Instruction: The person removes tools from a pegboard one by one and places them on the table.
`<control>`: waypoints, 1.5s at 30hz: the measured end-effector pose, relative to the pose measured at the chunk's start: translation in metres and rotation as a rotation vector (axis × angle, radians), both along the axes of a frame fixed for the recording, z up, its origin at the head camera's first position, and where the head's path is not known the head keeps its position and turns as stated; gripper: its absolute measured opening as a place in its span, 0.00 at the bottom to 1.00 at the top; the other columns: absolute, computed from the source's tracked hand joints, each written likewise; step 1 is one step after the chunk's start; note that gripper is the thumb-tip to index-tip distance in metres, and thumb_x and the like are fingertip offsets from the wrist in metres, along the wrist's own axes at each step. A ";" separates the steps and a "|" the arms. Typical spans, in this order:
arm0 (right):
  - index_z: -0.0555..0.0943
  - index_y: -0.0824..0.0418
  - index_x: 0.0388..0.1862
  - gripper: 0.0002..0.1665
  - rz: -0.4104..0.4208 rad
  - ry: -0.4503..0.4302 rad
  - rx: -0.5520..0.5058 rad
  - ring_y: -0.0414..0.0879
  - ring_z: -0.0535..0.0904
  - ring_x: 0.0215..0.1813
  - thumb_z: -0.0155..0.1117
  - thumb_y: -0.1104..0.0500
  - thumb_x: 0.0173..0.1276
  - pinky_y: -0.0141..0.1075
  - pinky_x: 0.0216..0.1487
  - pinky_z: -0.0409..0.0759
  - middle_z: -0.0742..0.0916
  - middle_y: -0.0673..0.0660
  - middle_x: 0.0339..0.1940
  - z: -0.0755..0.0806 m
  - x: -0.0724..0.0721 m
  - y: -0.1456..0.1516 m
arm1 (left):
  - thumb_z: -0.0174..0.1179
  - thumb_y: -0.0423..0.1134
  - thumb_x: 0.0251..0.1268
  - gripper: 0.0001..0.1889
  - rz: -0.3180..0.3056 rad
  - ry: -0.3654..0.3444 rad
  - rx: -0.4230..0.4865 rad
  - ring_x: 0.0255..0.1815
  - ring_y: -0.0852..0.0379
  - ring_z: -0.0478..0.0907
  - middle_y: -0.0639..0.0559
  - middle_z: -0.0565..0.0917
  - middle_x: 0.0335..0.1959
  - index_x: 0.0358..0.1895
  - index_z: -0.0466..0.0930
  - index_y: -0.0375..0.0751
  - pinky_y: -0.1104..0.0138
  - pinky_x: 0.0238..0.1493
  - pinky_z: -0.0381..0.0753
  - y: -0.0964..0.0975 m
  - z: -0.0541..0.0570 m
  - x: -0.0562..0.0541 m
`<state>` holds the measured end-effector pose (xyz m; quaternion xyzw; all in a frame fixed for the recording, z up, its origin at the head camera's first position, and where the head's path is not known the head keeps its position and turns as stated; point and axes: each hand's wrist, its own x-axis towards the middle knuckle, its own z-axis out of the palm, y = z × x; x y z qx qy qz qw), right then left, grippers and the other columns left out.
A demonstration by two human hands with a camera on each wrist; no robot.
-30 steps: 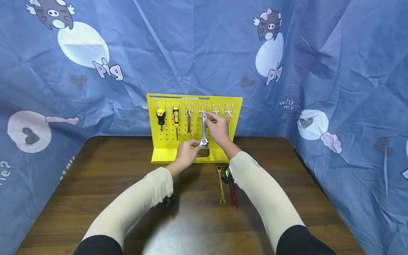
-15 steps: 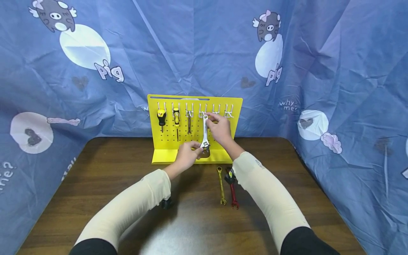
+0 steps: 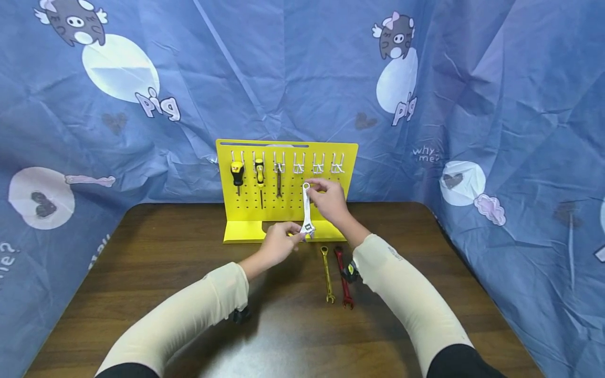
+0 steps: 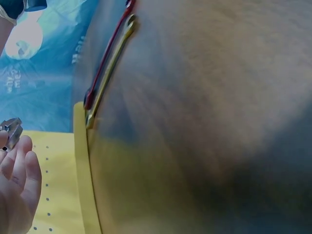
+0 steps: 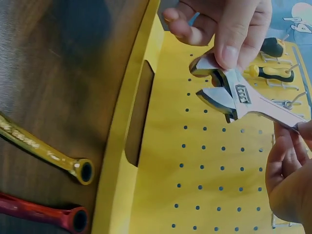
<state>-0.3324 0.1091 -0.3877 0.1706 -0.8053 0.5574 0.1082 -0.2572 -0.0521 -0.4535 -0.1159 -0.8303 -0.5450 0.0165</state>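
Your right grip (image 3: 331,200) pinches the silver wrench (image 3: 306,208) at 12 o'clock, your left grip (image 3: 279,242) at 6; move both together.

Makeshift tabletop work booth: pig-print blue curtain (image 3: 326,79) around wooden table (image 3: 293,336), yellow tool pegboard (image 3: 292,202).

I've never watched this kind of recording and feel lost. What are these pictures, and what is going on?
There is no machine, only a person working bare-handed. The wide picture is taken from the head, looking forward and down; the two closer ones are taken from the wrists. The left hand pinches a silver adjustable wrench at its wide end, the right hand near its ring end, before a yellow pegboard. On the wooden table lie a gold wrench and a red wrench.
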 end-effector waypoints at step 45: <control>0.81 0.66 0.51 0.15 0.135 -0.618 0.075 0.45 0.81 0.21 0.62 0.67 0.65 0.32 0.23 0.78 0.86 0.60 0.27 -0.098 0.030 0.015 | 0.72 0.34 0.58 0.09 -0.121 -0.175 -0.230 0.08 0.66 0.69 0.59 0.74 0.09 0.25 0.81 0.40 0.71 0.10 0.70 0.005 -0.046 0.059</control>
